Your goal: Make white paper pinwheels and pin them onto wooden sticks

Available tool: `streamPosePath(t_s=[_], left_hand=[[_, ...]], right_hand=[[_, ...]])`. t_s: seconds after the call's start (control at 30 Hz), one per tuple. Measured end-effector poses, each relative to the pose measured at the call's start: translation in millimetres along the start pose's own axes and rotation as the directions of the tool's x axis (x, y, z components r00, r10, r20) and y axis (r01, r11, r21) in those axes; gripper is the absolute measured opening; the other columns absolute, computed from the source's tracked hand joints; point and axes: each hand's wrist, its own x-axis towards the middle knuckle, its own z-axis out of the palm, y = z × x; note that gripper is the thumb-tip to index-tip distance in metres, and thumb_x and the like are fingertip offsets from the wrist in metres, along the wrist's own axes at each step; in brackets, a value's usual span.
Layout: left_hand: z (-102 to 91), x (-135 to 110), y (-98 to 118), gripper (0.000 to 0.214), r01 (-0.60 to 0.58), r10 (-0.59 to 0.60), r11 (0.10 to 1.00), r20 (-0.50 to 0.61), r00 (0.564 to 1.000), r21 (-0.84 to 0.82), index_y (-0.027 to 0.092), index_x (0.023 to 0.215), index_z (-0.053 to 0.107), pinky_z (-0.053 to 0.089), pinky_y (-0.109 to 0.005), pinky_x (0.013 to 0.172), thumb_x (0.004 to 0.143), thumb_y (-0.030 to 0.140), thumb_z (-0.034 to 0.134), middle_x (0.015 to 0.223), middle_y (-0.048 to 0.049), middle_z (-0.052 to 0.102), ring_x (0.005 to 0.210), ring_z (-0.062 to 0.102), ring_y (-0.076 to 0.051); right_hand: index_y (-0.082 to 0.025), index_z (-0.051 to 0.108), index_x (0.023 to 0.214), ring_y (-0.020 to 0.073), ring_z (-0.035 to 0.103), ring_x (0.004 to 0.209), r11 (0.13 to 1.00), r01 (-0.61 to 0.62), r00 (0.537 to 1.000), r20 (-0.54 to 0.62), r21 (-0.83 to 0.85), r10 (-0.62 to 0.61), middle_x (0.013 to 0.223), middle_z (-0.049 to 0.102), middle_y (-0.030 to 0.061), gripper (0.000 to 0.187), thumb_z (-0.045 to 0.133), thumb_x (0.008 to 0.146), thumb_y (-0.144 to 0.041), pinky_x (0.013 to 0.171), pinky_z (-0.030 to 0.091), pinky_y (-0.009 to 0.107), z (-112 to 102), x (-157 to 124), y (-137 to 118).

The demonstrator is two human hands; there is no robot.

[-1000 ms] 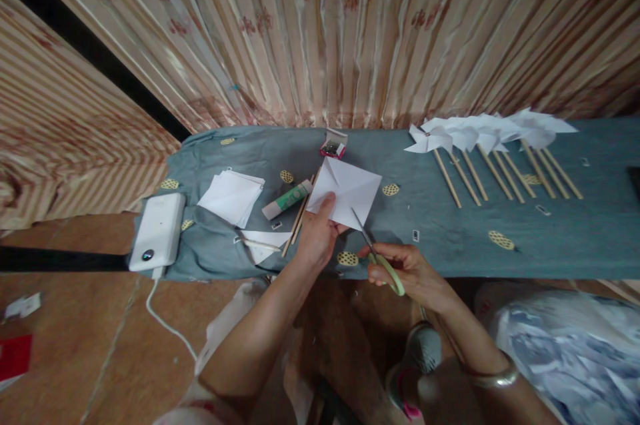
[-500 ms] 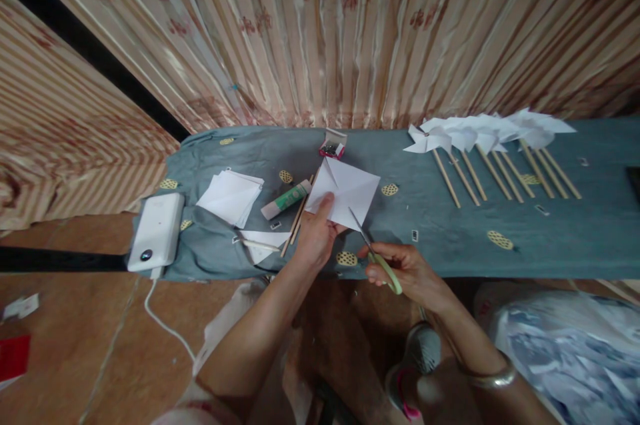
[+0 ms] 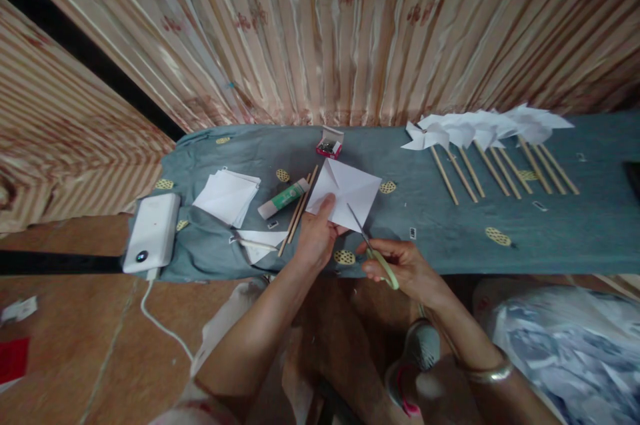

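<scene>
A creased square sheet of white paper (image 3: 357,188) is pinched in my left hand (image 3: 319,235), thumb on top and fingers underneath. My right hand (image 3: 400,268) is closed around the light green handles of a pair of scissors (image 3: 385,268). Their blades lie at the lower right edge of the paper and point in toward its middle. Another slit or crease runs in from the paper's top corner. Left of the paper are thin wooden sticks (image 3: 299,211) and a green and white glue stick (image 3: 284,198).
A small open red box of pins (image 3: 330,143) sits behind the paper. Left are a paper stack (image 3: 227,197), a pencil (image 3: 257,245) on a paper scrap and a white device (image 3: 153,231) with a cable. Several paper pinwheels (image 3: 467,131) on sticks lie back right on the grey-green cloth (image 3: 450,245).
The scissors' blade tips have shifted very slightly inward on the paper. Both hands keep their grip; the whole view has moved a little.
</scene>
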Motion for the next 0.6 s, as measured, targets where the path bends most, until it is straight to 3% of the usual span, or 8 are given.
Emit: streamPosePath(t_s=[0.6], left_hand=[[0.0, -2.8, -0.4, 0.024, 0.000, -0.001, 0.997, 0.009, 1.000, 0.080, 0.019, 0.081, 0.062, 0.051, -0.029, 0.068, 0.068, 0.037, 0.073, 0.083, -0.0050, 0.072, 0.080, 0.067, -0.022]], right_hand=[[-0.016, 0.069, 0.079, 0.0055, 0.041, 0.047, 1.000, -0.023, 0.999, -0.021, 0.018, 0.024, 0.051, 0.053, -0.0061, 0.045, 0.086, 0.051, -0.046, 0.045, 0.029, 0.020, 2.5, 2.3, -1.5]])
